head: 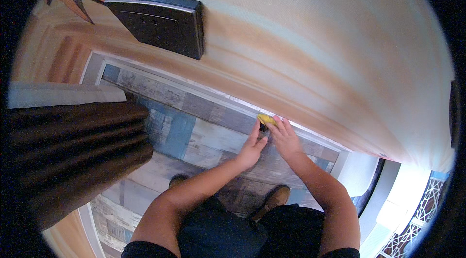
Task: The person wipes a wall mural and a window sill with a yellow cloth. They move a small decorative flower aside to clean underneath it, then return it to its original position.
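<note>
A small yellow-and-black object [266, 118], too small in view to name surely, is up against the white baseboard at the foot of the wall. My right hand [285, 139] reaches over it from the right, with its fingers resting on the yellow part. From the left, my left hand [251, 150] meets its dark side with the fingertips, thumb apart and lower. How firmly the left fingers grip is hidden. Both forearms stretch down toward the patchwork plank-look floor [209, 137].
A black panel [156, 24] juts from the swirl-patterned wall [291, 46] above the baseboard [174, 86]. At left hangs dark brown pleated fabric [83, 156] under a pale top. A brown shoe [278, 198] stands below my hands. A white structure [358, 174] is at right.
</note>
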`<state>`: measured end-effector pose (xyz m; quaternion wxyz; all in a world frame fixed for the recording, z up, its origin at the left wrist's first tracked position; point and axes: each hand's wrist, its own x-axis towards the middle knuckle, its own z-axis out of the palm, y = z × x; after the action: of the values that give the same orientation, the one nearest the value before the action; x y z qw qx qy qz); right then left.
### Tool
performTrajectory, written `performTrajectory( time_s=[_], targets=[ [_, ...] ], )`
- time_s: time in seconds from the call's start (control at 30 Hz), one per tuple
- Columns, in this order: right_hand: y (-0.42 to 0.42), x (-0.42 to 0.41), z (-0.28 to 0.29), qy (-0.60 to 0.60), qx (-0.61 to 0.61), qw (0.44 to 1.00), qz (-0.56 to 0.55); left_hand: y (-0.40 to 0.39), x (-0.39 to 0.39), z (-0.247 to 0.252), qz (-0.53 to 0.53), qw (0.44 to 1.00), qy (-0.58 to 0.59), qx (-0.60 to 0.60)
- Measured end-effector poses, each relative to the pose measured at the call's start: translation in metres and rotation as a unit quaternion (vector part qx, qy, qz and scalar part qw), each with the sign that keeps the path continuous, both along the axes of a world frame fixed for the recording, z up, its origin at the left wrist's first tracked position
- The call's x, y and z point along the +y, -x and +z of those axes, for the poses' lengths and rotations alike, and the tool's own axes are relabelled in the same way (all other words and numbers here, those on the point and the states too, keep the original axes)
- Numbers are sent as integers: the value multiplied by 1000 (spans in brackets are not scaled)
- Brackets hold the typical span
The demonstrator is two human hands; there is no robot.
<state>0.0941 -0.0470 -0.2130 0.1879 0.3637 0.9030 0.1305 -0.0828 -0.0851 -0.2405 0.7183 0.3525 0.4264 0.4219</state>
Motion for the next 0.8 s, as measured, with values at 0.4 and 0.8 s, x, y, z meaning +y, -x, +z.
performTrajectory(
  time_s=[0.4,0.8],
  targets=[
    [144,46,-9,-57,-8,997,52,67,40,11,226,973,51,6],
    [132,59,15,56,156,986,21,80,40,28,184,949,-162,200]
  ],
)
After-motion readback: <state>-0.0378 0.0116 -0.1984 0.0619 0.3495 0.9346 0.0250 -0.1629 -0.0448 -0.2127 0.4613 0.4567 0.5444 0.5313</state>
